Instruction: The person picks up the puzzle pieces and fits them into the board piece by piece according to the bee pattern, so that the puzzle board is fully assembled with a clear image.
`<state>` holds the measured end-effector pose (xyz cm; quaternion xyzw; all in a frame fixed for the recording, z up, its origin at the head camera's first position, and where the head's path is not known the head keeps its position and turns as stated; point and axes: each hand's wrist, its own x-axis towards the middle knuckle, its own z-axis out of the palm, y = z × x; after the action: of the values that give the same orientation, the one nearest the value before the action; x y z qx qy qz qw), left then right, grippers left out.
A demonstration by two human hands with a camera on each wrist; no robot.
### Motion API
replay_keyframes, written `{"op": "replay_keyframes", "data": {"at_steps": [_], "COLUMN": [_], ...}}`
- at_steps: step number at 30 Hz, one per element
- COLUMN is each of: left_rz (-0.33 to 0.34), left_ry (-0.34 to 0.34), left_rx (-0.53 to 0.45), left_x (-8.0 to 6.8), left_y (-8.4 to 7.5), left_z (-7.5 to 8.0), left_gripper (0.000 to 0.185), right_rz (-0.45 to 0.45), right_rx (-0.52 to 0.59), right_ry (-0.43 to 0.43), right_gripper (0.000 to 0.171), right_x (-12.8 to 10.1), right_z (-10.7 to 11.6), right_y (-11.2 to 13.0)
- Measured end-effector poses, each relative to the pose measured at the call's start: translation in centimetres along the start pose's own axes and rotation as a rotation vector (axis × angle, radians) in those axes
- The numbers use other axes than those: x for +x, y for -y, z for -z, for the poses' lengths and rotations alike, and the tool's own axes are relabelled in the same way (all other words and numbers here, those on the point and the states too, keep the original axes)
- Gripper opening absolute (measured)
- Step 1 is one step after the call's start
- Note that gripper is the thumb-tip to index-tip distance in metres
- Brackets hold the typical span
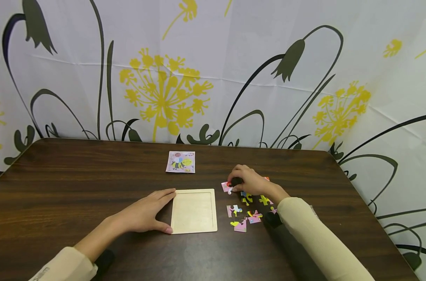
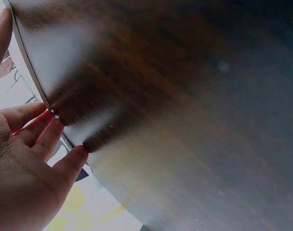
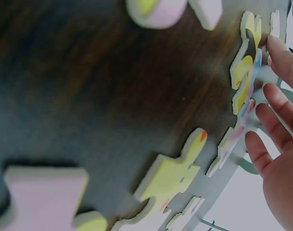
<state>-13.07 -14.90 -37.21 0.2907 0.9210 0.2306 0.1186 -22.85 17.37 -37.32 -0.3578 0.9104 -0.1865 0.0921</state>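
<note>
Both sleeves are entering from the bottom edge of the head view, and from them the hands are reaching onto the dark wooden counter (image 1: 58, 183). On the left side, the left hand (image 1: 144, 212) is lying flat with its fingers straight and relaxed, and the thumb and fingertips are touching the left edge of the empty wooden puzzle tray (image 1: 194, 211); the left wrist view is showing the fingertips (image 2: 76, 156) resting against this thin pale edge. On the right side, the right hand (image 1: 249, 181) is resting over the scattered puzzle pieces (image 1: 246, 216), with its fingers bent down, and it is touching a pink piece (image 1: 227, 187) at the fingertips; I cannot tell if it is really pinching it. In the right wrist view the fingers (image 3: 276, 120) are lying loosely spread, just beside the yellow and pink pieces. These pieces are lying right of the tray, near it but apart. Farther back, a small picture card (image 1: 180, 161) showing a bee is lying flat. Behind the counter a white curtain (image 1: 234, 70) with yellow and dark flowers is hanging.
</note>
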Motion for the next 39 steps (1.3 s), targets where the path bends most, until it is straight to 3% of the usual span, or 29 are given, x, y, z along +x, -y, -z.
{"op": "replay_keyframes", "data": {"at_steps": [28, 39], "left_rz": [0.001, 0.009], "left_ry": [0.008, 0.012], "left_rx": [-0.003, 0.001], "left_x": [-0.1, -0.14], "left_y": [-0.08, -0.19], "left_z": [0.02, 0.05], "left_gripper": [0.093, 0.093], "right_rz": [0.015, -0.022], "right_rx": [-0.033, 0.044], "right_ry": [-0.02, -0.006], "right_gripper": [0.019, 0.02], "right_x": [0.05, 0.33], "right_z": [-0.4, 0.4], "right_y": [-0.32, 0.46]}}
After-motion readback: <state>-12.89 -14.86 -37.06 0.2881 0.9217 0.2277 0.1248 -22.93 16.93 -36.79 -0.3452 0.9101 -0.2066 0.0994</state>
